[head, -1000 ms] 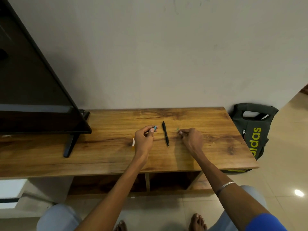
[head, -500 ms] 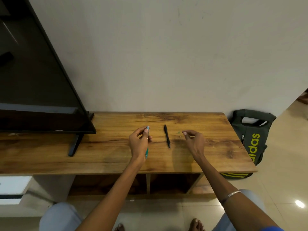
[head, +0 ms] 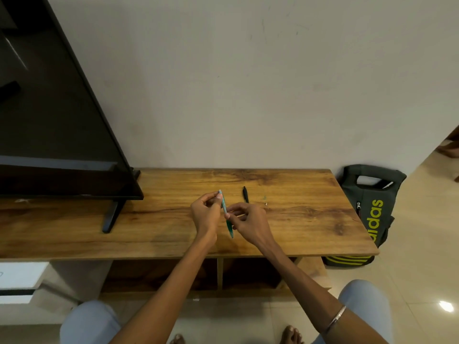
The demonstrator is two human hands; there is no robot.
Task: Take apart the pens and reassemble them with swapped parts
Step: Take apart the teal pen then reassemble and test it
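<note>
Above the middle of the wooden table (head: 310,229), both hands meet on a teal pen (head: 230,229). My left hand (head: 206,216) pinches its far, pale-tipped end between thumb and fingers. My right hand (head: 249,223) pinches the pen's middle from the right, and the near end sticks out below both hands. A black pen (head: 245,194) lies on the table just beyond my right hand, which covers its near end. Two tiny loose parts, a green one (head: 264,197) and a small metal bit (head: 266,204), lie to the right of the black pen.
A large black TV (head: 49,115) stands on the left of the table, its foot (head: 110,217) reaching toward the front edge. A dark bag with yellow lettering (head: 372,209) leans against the table's right end. Open shelves sit under the tabletop.
My right hand left the spot by the small parts and moved left to pinch the teal pen. My left hand turned the pen so it points away from me.
</note>
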